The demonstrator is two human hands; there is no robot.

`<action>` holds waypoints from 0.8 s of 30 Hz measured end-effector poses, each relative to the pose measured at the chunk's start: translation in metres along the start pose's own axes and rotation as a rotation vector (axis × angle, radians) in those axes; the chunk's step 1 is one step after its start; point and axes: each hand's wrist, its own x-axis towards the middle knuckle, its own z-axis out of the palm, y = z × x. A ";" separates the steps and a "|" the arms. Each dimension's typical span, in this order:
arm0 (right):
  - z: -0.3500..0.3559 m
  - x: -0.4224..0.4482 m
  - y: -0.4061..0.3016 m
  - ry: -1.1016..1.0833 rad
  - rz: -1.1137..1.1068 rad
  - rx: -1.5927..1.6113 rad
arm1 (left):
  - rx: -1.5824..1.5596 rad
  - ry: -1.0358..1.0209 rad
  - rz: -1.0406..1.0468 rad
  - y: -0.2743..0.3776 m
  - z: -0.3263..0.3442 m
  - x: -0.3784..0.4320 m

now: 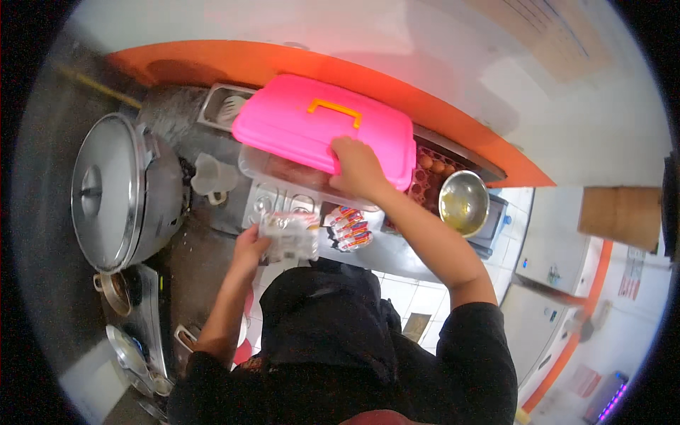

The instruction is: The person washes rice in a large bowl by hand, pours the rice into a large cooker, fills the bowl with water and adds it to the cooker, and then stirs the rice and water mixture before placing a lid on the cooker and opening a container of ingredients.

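Note:
My left hand pinches the left end of a clear plastic packet with printing on it. The packet is held above the front of the counter, partly over a steel tray with round wells. Further back, my right hand has its fingers curled over the front edge of a pink plastic lid. A yellow handle is fixed on the lid's top. Beneath the lid shows the front of a clear plastic box; its contents are too blurred to tell. Red-and-white packets lie near my right forearm.
At left stands a large metal rice cooker, with a translucent plastic jug beside it. A steel bowl holding yellowish liquid and a tray of brown eggs are at right. A steel pan sits at the back left.

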 end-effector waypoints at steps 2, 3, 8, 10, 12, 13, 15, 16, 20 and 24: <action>0.035 -0.019 0.000 0.012 -0.040 -0.060 | -0.097 0.056 0.027 -0.026 -0.041 -0.032; 0.055 -0.030 0.002 0.057 -0.005 -0.084 | -0.180 0.090 0.047 -0.034 -0.053 -0.044; 0.101 -0.060 -0.004 0.116 0.055 -0.039 | -0.344 0.311 0.096 -0.036 -0.079 -0.087; 0.109 -0.065 -0.008 0.190 0.111 -0.105 | -0.386 0.391 0.126 -0.047 -0.088 -0.095; 0.113 -0.069 -0.012 0.182 0.077 -0.122 | -0.425 0.461 0.120 -0.056 -0.088 -0.105; 0.116 -0.069 -0.012 0.188 0.073 -0.143 | -0.445 0.489 0.129 -0.060 -0.090 -0.111; 0.122 -0.068 -0.009 0.173 0.047 -0.132 | -0.384 0.433 0.146 -0.070 -0.092 -0.127; 0.124 -0.067 -0.006 0.172 0.050 -0.126 | -0.414 0.475 0.147 -0.075 -0.092 -0.130; 0.138 -0.069 -0.011 0.085 0.053 -0.117 | -0.291 0.518 0.116 -0.078 -0.100 -0.141; 0.134 -0.094 -0.064 0.132 0.178 0.340 | -0.221 0.418 0.177 -0.073 -0.094 -0.146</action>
